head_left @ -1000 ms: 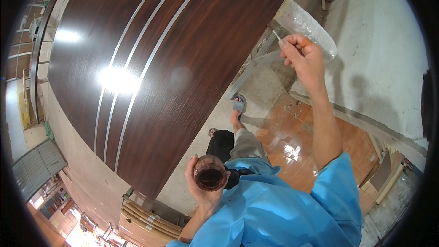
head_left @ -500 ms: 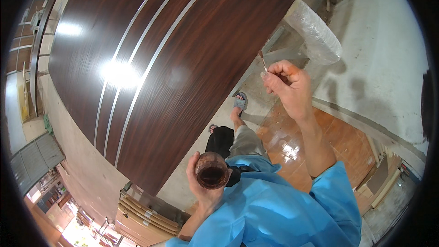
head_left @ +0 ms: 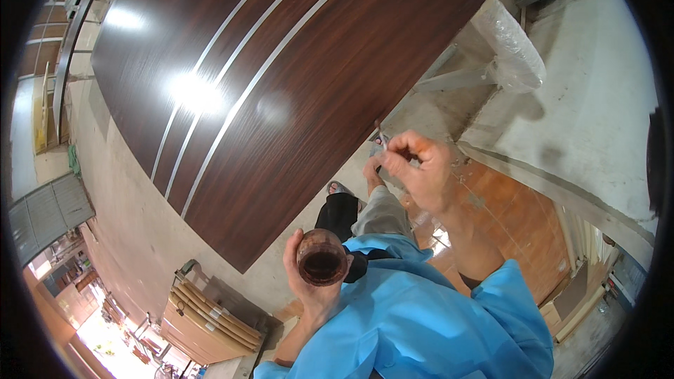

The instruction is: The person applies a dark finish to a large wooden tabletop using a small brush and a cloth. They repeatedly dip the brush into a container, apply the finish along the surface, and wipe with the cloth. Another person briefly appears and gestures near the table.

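Observation:
My left hand (head_left: pixel 314 293) is wrapped round a small stained jar (head_left: pixel 321 257) with dark brown liquid inside, its mouth facing up, close to my body. Pinched between the fingertips of my right hand (head_left: pixel 421 161) is a thin paintbrush (head_left: pixel 382 137), its dark tip pointing up and left. That tip sits at or just off the right edge of a large dark brown wood-grain panel (head_left: pixel 302 119); whether it touches cannot be made out. Three pale metallic strips (head_left: pixel 270 60) run along the glossy panel, and lamp reflections shine on it.
A roll in clear plastic wrap (head_left: pixel 516 52) stands at the far right by a pale wall ledge (head_left: pixel 583 91). Stacked tan boards (head_left: pixel 207 326) lean at the lower left. Orange tiles (head_left: pixel 519 224) cover the floor at my right. My feet stand beside the panel's edge.
My right hand and the paintbrush have come down and slightly left, nearer to my body. The left hand keeps hold of the jar. The view has shifted a little.

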{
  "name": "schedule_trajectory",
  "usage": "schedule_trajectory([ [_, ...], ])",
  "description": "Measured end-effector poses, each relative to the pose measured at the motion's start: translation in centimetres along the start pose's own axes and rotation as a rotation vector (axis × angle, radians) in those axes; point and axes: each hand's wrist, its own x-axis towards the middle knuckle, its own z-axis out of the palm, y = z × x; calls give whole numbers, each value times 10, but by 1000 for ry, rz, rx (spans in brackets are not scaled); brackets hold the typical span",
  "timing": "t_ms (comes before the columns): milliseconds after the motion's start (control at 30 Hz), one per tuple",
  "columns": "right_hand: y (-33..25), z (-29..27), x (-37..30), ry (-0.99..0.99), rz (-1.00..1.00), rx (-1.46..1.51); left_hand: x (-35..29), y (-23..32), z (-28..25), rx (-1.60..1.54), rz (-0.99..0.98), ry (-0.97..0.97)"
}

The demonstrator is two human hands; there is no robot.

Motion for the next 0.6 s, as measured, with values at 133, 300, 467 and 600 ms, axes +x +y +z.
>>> schedule_trajectory([
  [133,8,28,-18,-112,-28,-23,-9,-5,-16,42,78,-7],
  [300,14,62,-50,-306,-189,-132,-25,-15,-36,35,45,31],
  [467,15,70,-51,-58,-21,8,-43,-31,-60,-69,22,117],
  [600,22,99,-69,-167,7,14,-56,-39,-74,-47,48,126],
])
